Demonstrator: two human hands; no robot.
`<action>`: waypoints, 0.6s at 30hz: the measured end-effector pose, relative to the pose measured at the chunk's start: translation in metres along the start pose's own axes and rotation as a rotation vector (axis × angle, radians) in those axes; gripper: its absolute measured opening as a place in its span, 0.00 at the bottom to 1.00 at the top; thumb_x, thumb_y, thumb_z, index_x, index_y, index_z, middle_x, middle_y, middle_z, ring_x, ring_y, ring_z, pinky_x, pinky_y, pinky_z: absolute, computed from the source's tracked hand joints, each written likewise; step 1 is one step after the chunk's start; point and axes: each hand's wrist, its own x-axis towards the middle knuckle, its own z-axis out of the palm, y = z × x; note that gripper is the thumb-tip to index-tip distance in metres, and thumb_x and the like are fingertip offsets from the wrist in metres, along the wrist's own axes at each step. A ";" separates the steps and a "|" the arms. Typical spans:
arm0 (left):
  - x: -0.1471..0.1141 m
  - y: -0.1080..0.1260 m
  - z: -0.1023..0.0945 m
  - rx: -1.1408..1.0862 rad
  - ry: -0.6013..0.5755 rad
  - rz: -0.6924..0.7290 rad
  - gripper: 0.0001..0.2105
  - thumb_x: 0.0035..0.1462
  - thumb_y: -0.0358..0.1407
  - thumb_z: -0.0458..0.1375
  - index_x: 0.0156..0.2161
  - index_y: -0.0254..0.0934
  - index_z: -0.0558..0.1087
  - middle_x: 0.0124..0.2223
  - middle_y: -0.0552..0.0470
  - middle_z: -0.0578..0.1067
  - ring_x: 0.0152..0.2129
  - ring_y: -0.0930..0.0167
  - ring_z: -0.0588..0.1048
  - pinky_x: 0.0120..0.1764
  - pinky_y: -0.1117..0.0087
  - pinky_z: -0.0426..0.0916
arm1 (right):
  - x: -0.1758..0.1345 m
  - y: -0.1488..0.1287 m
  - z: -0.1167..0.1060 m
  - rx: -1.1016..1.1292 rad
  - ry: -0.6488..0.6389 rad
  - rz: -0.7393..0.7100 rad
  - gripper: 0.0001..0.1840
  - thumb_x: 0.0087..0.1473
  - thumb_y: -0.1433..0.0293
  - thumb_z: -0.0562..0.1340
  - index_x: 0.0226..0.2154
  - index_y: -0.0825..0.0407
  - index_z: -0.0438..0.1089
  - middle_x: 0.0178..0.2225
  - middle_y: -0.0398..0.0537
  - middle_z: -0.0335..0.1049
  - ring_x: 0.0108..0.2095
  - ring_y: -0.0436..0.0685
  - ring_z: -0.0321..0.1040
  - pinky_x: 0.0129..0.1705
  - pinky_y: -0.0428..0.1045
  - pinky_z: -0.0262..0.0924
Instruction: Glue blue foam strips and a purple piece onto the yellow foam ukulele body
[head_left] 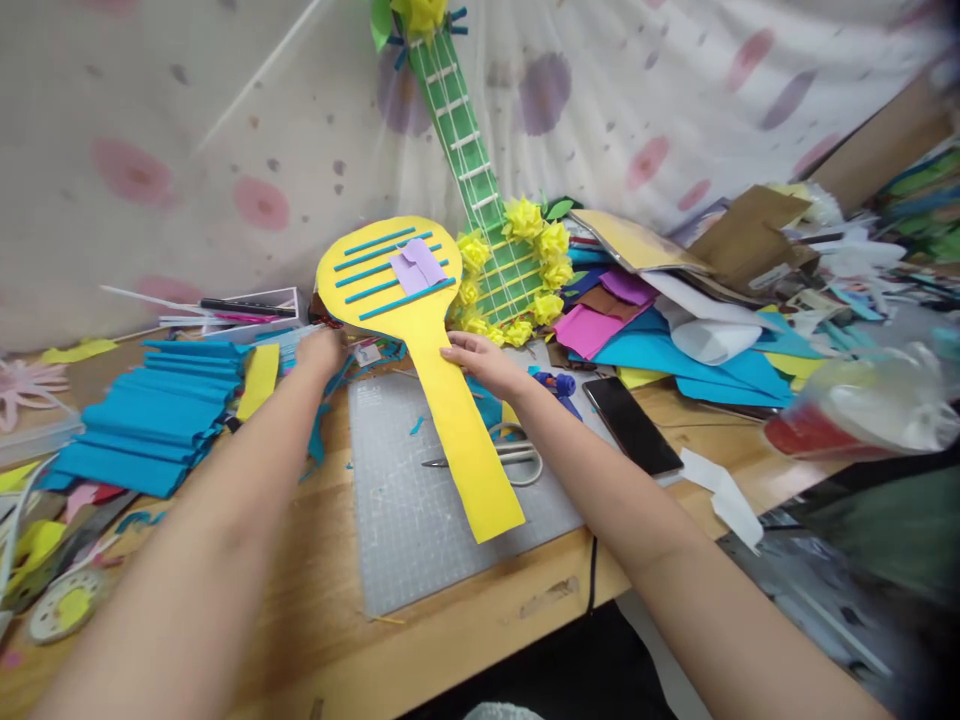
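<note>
A yellow guitar-shaped cutout [442, 400] with blue strips across its rounded body leans over the work area, its neck toward me. On the body lies a small folded lilac paper [418, 266]. My right hand [486, 362] is closed at the edge of the neck, just below the body. Left of the body, my left hand [321, 352] reaches in among small items by a pen tray; its fingers are blurred and partly hidden. Beneath the neck, scissors [517, 453] rest on a grey cutting mat [405, 540].
A green guitar model [461, 130] with yellow paper flowers stands behind. Pleated blue paper [150, 415] and a tape roll [69, 605] lie left. On the right are a phone [632, 425], a blue glue gun [556, 385], piled coloured paper [690, 350] and a plastic cup [855, 405].
</note>
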 end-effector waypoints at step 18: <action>-0.046 -0.046 -0.063 0.248 -0.058 0.039 0.42 0.39 0.48 0.64 0.59 0.34 0.56 0.52 0.34 0.64 0.46 0.52 0.66 0.46 0.55 0.61 | -0.004 -0.013 0.023 0.140 -0.028 -0.007 0.13 0.43 0.63 0.62 0.33 0.53 0.66 0.28 0.42 0.68 0.28 0.48 0.64 0.27 0.41 0.59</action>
